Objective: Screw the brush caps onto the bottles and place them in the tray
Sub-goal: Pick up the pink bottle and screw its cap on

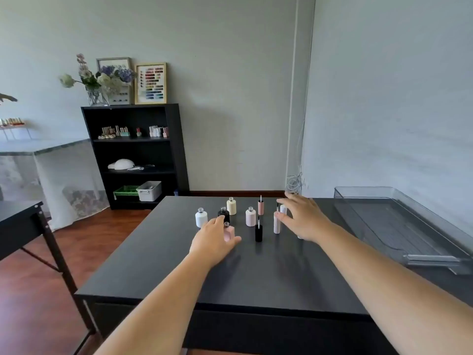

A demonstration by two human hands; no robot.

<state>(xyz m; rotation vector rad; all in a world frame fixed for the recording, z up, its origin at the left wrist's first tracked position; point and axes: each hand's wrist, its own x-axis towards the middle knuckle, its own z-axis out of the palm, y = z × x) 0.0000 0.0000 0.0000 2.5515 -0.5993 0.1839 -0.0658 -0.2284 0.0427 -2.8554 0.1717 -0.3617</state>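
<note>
Several open bottles stand on the black table (256,278): white (201,218), black (223,213), cream (231,206), pale pink (250,217) and a square pink bottle (229,233). My left hand (213,242) wraps around the square pink bottle, thumb on its right side, fingers on its left. Brush caps stand upside down nearby: peach (260,207), black (258,233), tall pale pink (276,226) and white (283,208). My right hand (305,219) hovers with fingers spread at the white and pale pink caps, the thumb against the pale pink one. The clear tray (435,258) sits at the right.
A black shelf unit (133,155) stands against the far wall past the table. Another black table (23,221) is at the left, with wooden floor between. A coil of white cable (294,181) hangs in the wall corner behind the caps.
</note>
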